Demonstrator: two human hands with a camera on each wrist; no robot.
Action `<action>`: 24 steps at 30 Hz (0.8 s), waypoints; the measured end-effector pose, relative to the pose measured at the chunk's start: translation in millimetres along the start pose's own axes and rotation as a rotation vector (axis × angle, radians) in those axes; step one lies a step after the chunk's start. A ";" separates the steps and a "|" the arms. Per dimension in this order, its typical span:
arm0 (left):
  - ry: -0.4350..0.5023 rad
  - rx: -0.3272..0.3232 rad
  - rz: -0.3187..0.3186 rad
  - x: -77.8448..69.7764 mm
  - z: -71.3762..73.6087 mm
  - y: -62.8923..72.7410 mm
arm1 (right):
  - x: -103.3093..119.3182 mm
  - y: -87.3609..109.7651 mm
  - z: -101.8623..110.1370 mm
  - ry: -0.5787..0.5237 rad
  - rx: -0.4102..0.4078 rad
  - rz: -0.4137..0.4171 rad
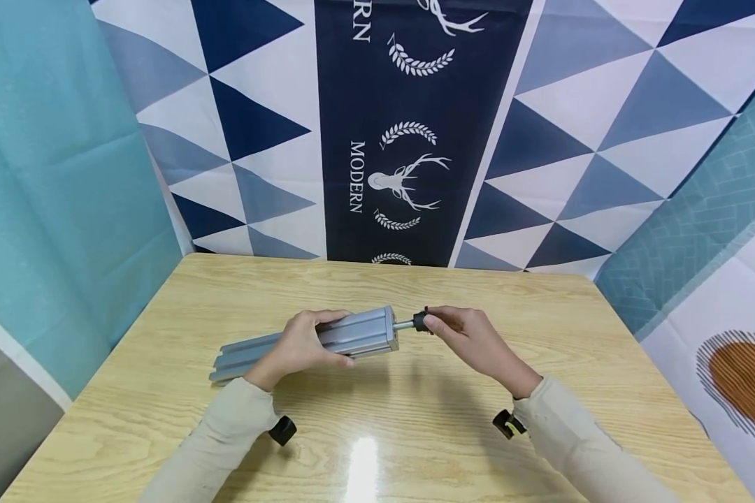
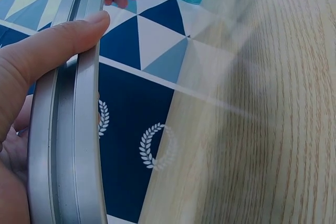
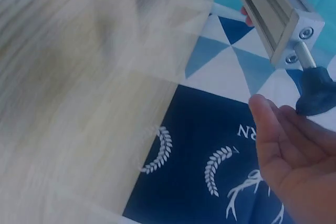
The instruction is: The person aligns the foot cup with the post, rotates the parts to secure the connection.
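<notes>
A long silver-grey aluminium profile (image 1: 358, 332) with grooved sides is held tilted above the table, its right end higher. My left hand (image 1: 305, 342) grips it around the middle, thumb along the near side in the head view. In the left wrist view that thumb (image 2: 79, 38) lies across the groove. From the profile's square end plate (image 3: 299, 38), fixed with screws, a metal stem (image 3: 304, 55) sticks out and carries a black levelling foot (image 3: 316, 92). My right hand (image 1: 472, 339) pinches the foot at its base with thumb and fingers.
A light wood table (image 1: 377, 412) lies under both hands. Patterned cloth (image 1: 415, 140) hangs behind it, and a teal cloth (image 1: 56, 175) hangs at the left. Black wrist cameras (image 1: 282, 430) sit below both wrists.
</notes>
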State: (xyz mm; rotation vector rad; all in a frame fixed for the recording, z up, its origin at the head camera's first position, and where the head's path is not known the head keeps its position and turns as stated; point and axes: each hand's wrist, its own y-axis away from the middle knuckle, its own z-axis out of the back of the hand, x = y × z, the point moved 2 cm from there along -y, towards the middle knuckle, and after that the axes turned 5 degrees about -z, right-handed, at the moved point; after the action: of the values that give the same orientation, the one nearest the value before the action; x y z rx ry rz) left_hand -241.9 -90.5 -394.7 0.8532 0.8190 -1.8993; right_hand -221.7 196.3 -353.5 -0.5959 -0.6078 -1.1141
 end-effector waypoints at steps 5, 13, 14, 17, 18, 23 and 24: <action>0.013 0.003 0.001 -1.1 0.8 -0.5 | 2.4 2.1 4.2 0.156 -0.018 0.137; 0.013 0.000 0.007 -0.9 2.0 -0.8 | 8.9 3.1 6.8 0.283 -0.106 0.389; 0.014 0.000 0.008 -0.4 2.3 -1.0 | 9.1 2.8 6.6 0.288 -0.110 0.399; 0.020 0.002 0.008 0.9 3.3 -1.7 | 9.2 1.8 6.0 0.286 -0.112 0.406; 0.019 0.001 0.010 0.9 3.8 -1.9 | 9.4 1.5 5.7 0.283 -0.108 0.401; 0.010 0.003 0.004 0.8 5.7 -2.9 | 10.9 -0.3 4.3 0.242 -0.069 0.309; 0.009 0.003 0.003 0.9 5.9 -3.2 | 11.1 -0.6 3.9 0.222 -0.059 0.276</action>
State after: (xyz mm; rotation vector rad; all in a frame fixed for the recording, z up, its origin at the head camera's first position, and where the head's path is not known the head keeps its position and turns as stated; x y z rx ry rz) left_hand -246.5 -94.4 -391.5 0.8653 0.8199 -1.8956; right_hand -219.3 191.8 -342.9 -0.5782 -0.2908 -0.9239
